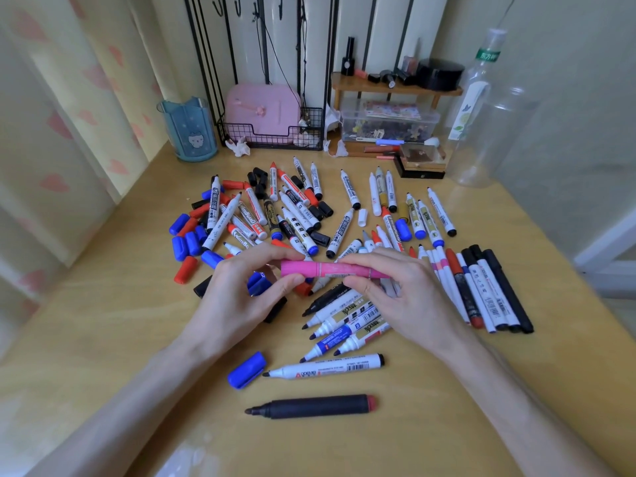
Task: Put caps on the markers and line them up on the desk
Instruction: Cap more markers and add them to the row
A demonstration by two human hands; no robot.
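Head view: the pink marker (327, 270) is held over the middle of the desk (103, 321), long axis nine to three o'clock, cap end toward nine; left hand (241, 294) pinches that end, right hand (399, 290) pinches the barrel; loose markers (296, 208) lie piled at twelve.

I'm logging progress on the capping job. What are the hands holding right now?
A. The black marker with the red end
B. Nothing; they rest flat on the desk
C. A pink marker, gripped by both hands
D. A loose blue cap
C: the left hand and the right hand each pinch one end of the pink marker, held level above the pile, while the black marker with the red end lies untouched on the desk.
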